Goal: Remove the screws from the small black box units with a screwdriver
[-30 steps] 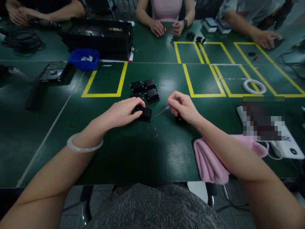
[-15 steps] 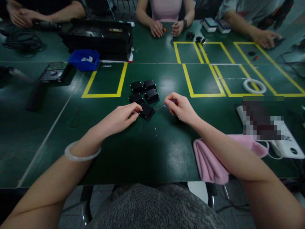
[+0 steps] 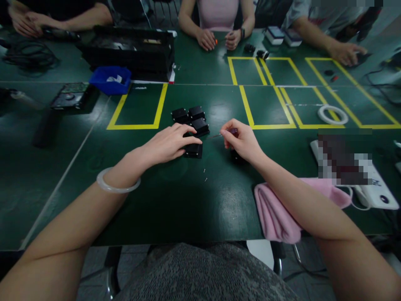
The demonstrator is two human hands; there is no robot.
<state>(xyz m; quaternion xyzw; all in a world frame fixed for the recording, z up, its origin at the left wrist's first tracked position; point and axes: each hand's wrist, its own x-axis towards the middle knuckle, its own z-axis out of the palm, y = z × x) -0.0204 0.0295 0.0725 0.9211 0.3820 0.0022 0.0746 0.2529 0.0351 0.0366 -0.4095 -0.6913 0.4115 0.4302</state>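
Note:
In my right hand (image 3: 238, 136) is a thin screwdriver (image 3: 216, 136), pinched by its dark reddish handle, its shaft directed left toward the black boxes. My left hand (image 3: 167, 142) reaches over the boxes with thumb and fingers apart. Its thumb lies at the far edge of the nearest black box (image 3: 194, 150), and its fingers partly cover another behind. Several similar small boxes, such as the upper-left black box (image 3: 179, 114) and the black box (image 3: 199, 125), sit close together. Two tiny screws (image 3: 205, 174) lie on the table in front. A small dark object (image 3: 235, 155) shows partly beneath my right hand.
A pink cloth (image 3: 278, 213) lies under my right forearm, beside a white power strip (image 3: 384, 194). Rightward is a white ring (image 3: 332, 114); at the back left, a blue bin (image 3: 111, 79) and a long black case (image 3: 134, 54). Other people's hands rest across the table.
My left hand has moved right and over the boxes, its fingers spreading. The nearest box has turned to lie straighter. My right hand and the screwdriver have shifted slightly right, away from it.

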